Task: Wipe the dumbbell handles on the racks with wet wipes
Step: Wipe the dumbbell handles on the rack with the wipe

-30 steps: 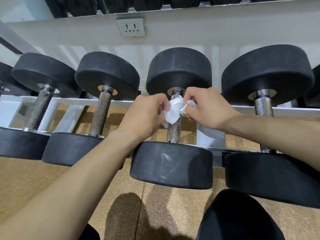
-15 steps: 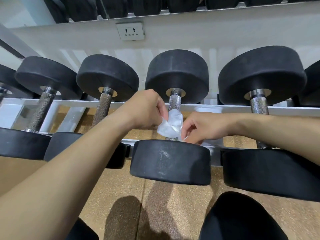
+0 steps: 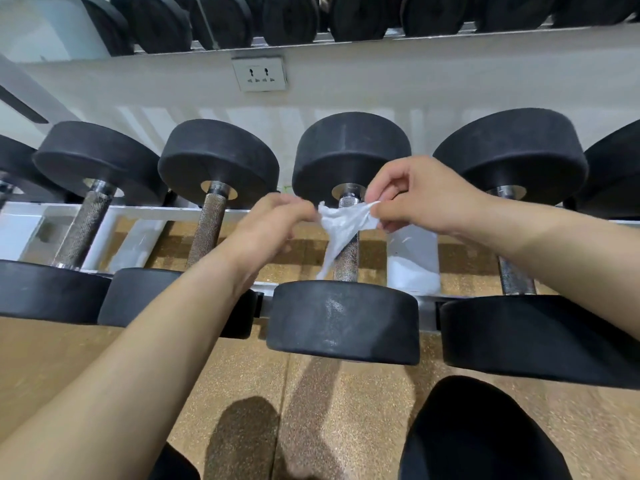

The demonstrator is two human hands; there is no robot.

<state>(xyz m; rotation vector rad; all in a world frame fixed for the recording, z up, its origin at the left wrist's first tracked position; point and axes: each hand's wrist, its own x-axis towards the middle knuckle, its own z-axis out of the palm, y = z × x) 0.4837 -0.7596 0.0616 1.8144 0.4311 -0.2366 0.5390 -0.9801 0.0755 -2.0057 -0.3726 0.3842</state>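
Two dark rounded shapes [image 3: 478, 434] sit at the bottom edge, the large one at 5 o'clock and a sliver at 7 o'clock, over a speckled tan floor [image 3: 242, 375]. Bare forearms reach in from 7 o'clock and 3 o'clock and meet just above the centre.

Four full dumbbells lie side by side across the low white rack [image 3: 145, 216], near weights toward the camera and far weights toward the wall, with parts of others at 9 and 3 o'clock. The hands work over the third dumbbell [image 3: 343, 320] from the left.

Both hands hold the white wipe [image 3: 343, 223]. The left hand [image 3: 273, 220], blurred, pinches its left edge, and the right hand [image 3: 415, 199] pinches its right edge with curled fingers. The wipe is stretched between them across the upper part of that dumbbell's rough metal handle [image 3: 347, 261], at about 12 o'clock from the centre. A loose tail hangs down the handle's left side toward the near weight. I cannot tell how firmly it presses on the metal.

Just right of the handle stands a white object [image 3: 412, 261] that I cannot identify. On the white wall at 12 o'clock is a socket [image 3: 260, 73], and above it a shelf [image 3: 346, 43] carries another row of black weights.
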